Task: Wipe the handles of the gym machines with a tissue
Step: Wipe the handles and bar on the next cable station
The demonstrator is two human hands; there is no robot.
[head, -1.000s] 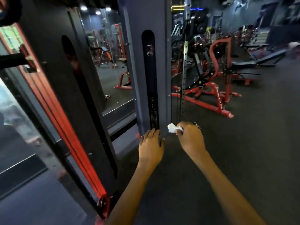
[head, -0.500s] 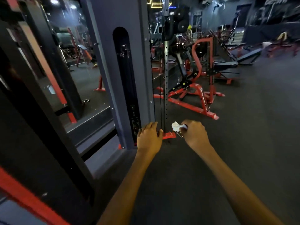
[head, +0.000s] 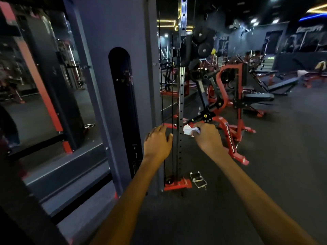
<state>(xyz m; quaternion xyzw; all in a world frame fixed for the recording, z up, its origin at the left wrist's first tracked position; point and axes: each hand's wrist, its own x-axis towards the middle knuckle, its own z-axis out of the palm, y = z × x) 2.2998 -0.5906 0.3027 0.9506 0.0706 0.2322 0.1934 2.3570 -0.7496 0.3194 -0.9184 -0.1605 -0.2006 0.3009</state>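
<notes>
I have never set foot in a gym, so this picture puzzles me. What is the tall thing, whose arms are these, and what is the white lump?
The picture comes from a camera worn on a person's head, looking forward and down, so the two arms are the wearer's own. The right hand grips a crumpled white tissue for wiping. The left hand is open, fingers relaxed, in front of the black cables. The tall grey column and the steel post with holes belong to a cable weight machine. A metal handle lies on the dark floor beside the red base.
</notes>
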